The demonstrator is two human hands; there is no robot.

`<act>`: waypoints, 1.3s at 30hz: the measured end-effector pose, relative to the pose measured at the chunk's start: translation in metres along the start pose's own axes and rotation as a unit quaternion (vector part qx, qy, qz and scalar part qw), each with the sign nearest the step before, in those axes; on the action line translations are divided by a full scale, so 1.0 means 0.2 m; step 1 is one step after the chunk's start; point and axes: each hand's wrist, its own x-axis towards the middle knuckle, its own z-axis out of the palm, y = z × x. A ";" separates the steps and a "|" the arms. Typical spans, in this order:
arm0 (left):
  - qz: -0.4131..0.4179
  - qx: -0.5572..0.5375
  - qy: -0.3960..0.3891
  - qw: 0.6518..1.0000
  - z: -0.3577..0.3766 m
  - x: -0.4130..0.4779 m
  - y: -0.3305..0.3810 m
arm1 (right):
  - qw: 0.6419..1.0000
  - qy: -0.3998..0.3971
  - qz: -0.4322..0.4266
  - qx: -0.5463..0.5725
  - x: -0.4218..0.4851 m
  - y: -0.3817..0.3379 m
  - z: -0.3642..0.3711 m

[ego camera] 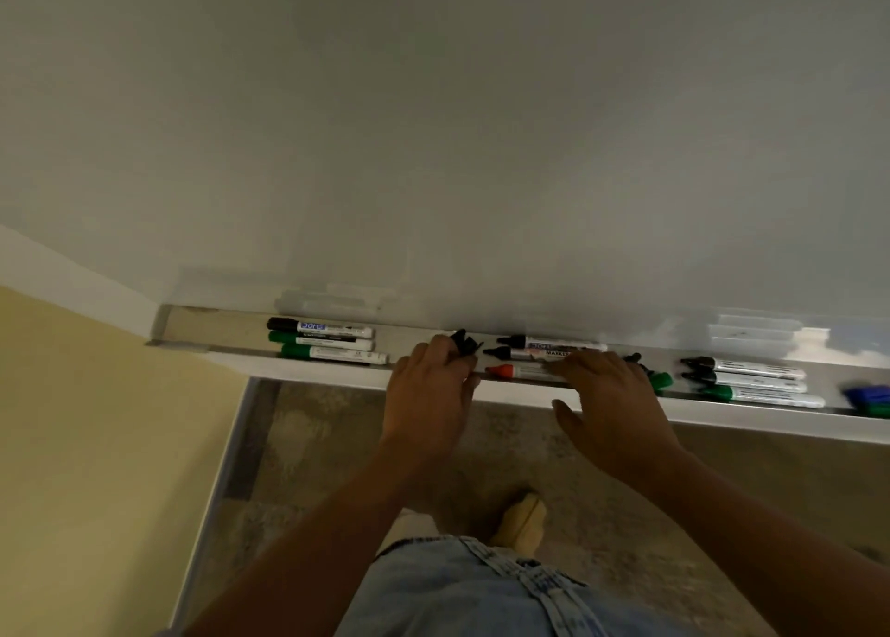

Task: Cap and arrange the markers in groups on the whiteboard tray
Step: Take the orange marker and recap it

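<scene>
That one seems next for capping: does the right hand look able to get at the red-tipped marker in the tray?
Probably yes: the right hand already lies over the barrel of the red-tipped marker, with nothing between them in the metal tray.

- A long white whiteboard tray [337,370] is seen running from the left of the frame down toward the right edge, fixed along the bottom of the whiteboard.
- At left of centre, three capped markers [327,342] are laid side by side: one black-capped at the back, two green-capped in front.
- In the middle, three markers [530,359] are laid parallel: two black-tipped, and an orange-capped one nearest the front lip.
- Loose black caps [464,342] are seen just left of that group.
- A green cap [660,381] lies right of centre.
- At right, three more markers [751,381] are grouped, two black, one green.
- A blue object [867,395], blurred, lies at the far right edge.
</scene>
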 end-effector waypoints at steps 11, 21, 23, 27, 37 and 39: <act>-0.006 -0.048 -0.004 0.999 0.00 0.01 -0.08 | 0.998 0.029 -0.043 -0.032 0.07 0.07 0.02; -0.005 -0.107 0.014 0.994 -0.02 0.02 -0.10 | 0.999 0.017 -0.035 0.012 0.07 0.10 0.00; -0.007 -0.117 0.022 0.993 -0.02 0.01 -0.11 | 0.999 0.016 -0.034 0.020 0.07 0.11 0.00; -0.022 -0.179 0.051 0.982 -0.04 0.01 -0.11 | 0.999 0.012 -0.034 0.030 0.07 0.12 -0.02; -0.119 -0.513 0.095 0.845 -0.25 0.00 0.08 | 0.982 0.103 -0.032 0.153 0.00 0.03 -0.21; -0.098 -0.545 0.090 0.828 -0.29 -0.01 0.11 | 0.979 0.115 -0.034 0.165 -0.02 -0.01 -0.26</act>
